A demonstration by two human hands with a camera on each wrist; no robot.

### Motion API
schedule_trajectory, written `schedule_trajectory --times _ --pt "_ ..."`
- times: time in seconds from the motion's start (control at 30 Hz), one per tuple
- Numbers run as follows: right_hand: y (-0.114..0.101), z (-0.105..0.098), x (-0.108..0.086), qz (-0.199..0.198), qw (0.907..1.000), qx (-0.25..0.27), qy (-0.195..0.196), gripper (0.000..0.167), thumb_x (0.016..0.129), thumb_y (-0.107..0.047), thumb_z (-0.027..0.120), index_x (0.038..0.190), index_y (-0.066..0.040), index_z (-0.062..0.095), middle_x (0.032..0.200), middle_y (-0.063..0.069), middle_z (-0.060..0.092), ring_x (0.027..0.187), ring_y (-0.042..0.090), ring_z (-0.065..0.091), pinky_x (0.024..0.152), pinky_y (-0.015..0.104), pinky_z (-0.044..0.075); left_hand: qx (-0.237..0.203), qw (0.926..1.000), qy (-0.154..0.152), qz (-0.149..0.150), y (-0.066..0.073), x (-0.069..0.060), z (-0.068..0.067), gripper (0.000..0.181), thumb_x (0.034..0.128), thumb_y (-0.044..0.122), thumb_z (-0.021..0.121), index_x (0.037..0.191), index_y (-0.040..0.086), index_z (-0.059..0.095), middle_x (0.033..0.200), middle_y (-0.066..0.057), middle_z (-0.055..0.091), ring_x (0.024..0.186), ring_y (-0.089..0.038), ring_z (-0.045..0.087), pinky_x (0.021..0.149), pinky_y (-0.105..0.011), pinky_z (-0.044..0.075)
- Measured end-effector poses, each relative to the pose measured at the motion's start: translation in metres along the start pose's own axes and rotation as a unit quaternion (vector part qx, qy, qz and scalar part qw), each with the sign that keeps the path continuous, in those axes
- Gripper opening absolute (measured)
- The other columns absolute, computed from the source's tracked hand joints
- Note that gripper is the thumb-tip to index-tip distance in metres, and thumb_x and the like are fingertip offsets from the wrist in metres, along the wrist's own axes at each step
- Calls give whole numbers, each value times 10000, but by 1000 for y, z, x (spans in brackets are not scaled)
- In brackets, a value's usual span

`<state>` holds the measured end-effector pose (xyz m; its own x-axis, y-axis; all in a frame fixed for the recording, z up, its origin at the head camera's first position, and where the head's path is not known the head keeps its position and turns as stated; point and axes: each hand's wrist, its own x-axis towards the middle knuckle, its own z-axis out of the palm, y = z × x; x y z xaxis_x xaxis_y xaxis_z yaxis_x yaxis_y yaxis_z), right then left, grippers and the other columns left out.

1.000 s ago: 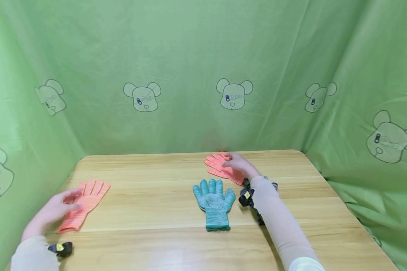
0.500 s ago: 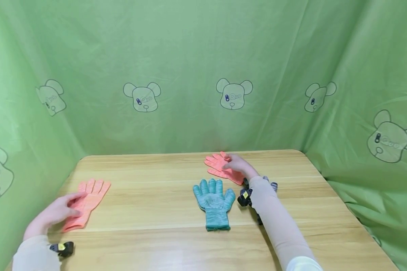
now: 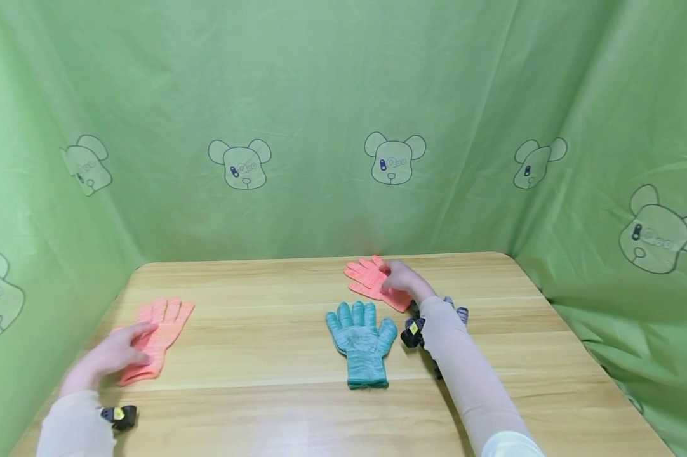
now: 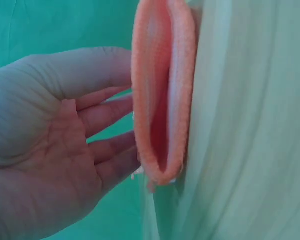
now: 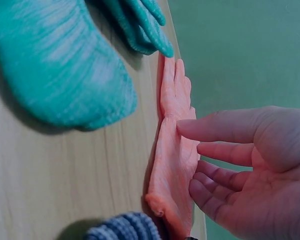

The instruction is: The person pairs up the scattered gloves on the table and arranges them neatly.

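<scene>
Flat on the table's left lies an orange-pink glove point(image 3: 163, 333), fingers pointing away. My left hand point(image 3: 109, 355) rests its thumb and fingertips on it. In the left wrist view, that hand point(image 4: 50, 125) has extended fingers beside the glove's gaping cuff point(image 4: 139, 75). At the back right my right hand point(image 3: 403, 279) touches a second orange-pink glove point(image 3: 366, 273), whose fingers point back left. The right wrist view shows the relaxed fingers of this hand point(image 5: 270, 160) against the flat glove point(image 5: 167, 155).
A teal glove point(image 3: 363, 349) lies palm-up, right of centre, in front of the back glove. A dark striped glove point(image 3: 462, 314) is mostly hidden under the right forearm. Green curtains point(image 3: 320, 209) stand behind the wooden table point(image 3: 252, 330) and at its sides.
My left hand has moved right, and the left orange-pink glove has slid slightly right and away with it. My right hand has shifted only slightly, over a nearly unmoved glove.
</scene>
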<state>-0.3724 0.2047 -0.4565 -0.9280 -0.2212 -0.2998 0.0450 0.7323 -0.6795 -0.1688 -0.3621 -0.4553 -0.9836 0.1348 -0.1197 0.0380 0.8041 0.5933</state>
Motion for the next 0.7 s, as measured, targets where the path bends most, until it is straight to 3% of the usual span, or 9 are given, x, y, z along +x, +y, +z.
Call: schedule_trajectory --times 0.23,0.43,0.7 --pt "-1 0 1 35 10000 -30 7 686 813 36 657 1453 -21 414 1518 202 383 1344 348 392 1117 481 391 156 9997 -100 -149 10 8 6 755 750 88 722 1393 -129 390 1430 -435 296 1279 -642 290 1021 -729 282" --pt "0 0 1 79 9999 -119 65 690 806 27 664 1450 -35 424 1515 191 386 1225 299 427 1002 400 458 223 9997 -52 -18 19 13 13 735 765 81 715 1388 -137 393 1409 -439 334 1272 -631 327 1031 -713 304" --pt "-1 1 -2 39 9998 -157 98 661 826 27 653 1447 -28 430 1508 202 395 1259 302 433 1064 437 436 46 9999 94 -14 26 10 11 700 797 79 706 1382 -145 393 1372 -452 373 1250 -625 366 1013 -693 350"
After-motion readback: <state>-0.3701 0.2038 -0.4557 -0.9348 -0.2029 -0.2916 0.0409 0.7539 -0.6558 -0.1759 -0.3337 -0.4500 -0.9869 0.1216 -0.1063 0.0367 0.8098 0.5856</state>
